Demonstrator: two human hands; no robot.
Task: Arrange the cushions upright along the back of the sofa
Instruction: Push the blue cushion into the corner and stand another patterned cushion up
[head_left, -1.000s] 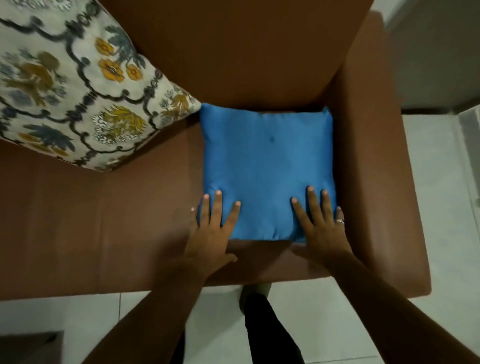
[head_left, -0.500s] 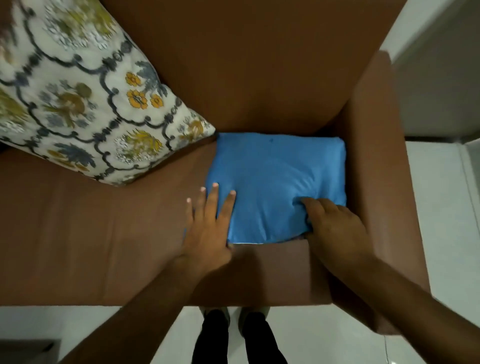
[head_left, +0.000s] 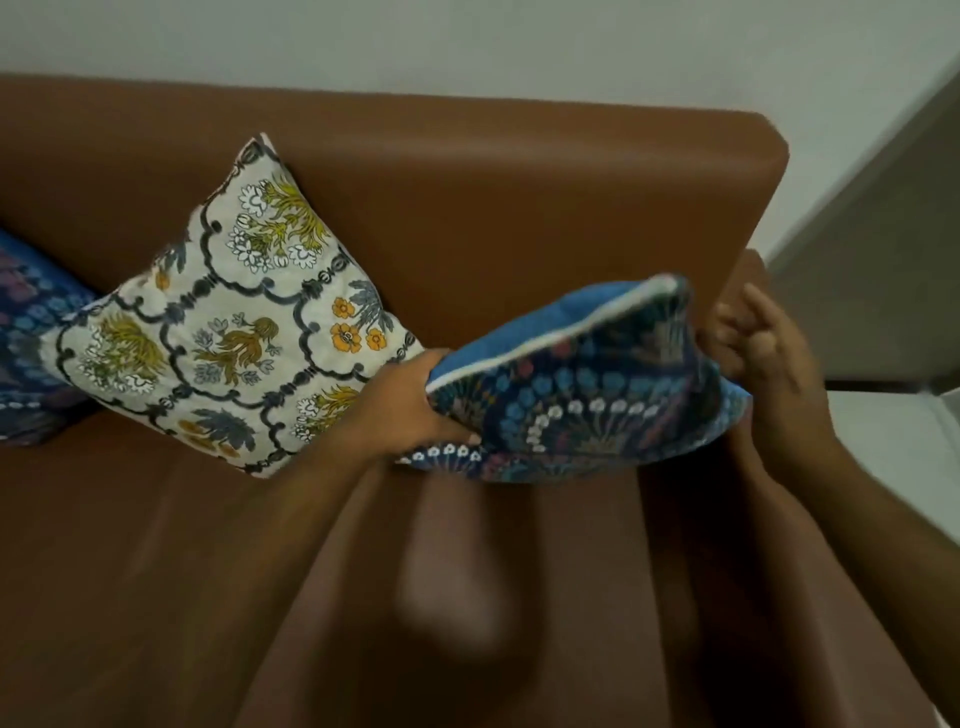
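Left hand (head_left: 415, 405) grips dark-blue patterned square cushion (head_left: 582, 400), tilting it toward brown leather sofa back (head_left: 493, 208) to stand upright; right hand (head_left: 769, 358) half-open at its far corner, grip unclear.

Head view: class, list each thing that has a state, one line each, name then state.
blue patterned cushion: lifted off the seat, tilted, not yet upright.
cream floral cushion: leaning against the sofa back.
dark blue cushion: at the left edge, mostly out of view.
left hand: gripping the cushion's left corner.
right hand: at its right edge, blurred.
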